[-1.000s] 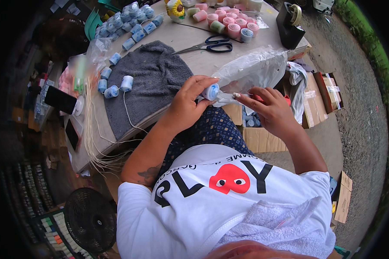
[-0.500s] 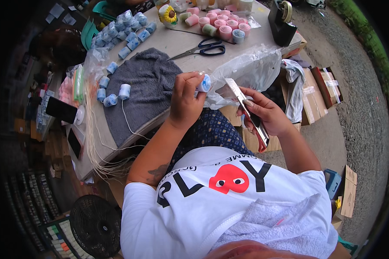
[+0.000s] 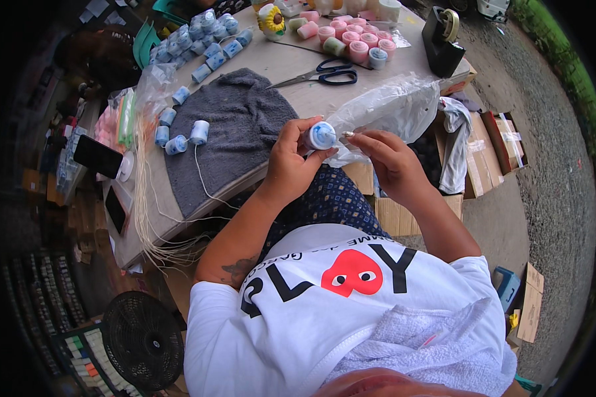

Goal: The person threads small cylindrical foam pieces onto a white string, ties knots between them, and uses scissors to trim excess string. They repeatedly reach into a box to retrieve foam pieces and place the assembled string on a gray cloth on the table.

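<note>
A small blue-and-white candle [image 3: 322, 135] is gripped by the fingers of my left hand [image 3: 296, 155], its round end showing, just off the table's near edge. Beside it, my right hand [image 3: 392, 155] has its thumb and forefinger pinched together close to the candle's face; what is between them is too small to make out. The utility knife does not show now. Left of my hands, several blue-and-white candles [image 3: 200, 132] lie at a grey cloth [image 3: 228, 119], joined by white string [image 3: 202, 173]. Blue-handled scissors [image 3: 321, 73] rest beyond the cloth.
Blue candles [image 3: 192, 40] are heaped at the back left, and pink candles [image 3: 359, 51] stand further right. A tape dispenser [image 3: 442, 43] sits on the right corner. Clear plastic [image 3: 390, 109] drapes the front edge. Loose white strings [image 3: 145, 225] hang left, near a phone [image 3: 98, 157].
The utility knife has gone from sight in my right hand. That hand has moved left to the candle, and my left hand has turned the candle's round end further into view.
</note>
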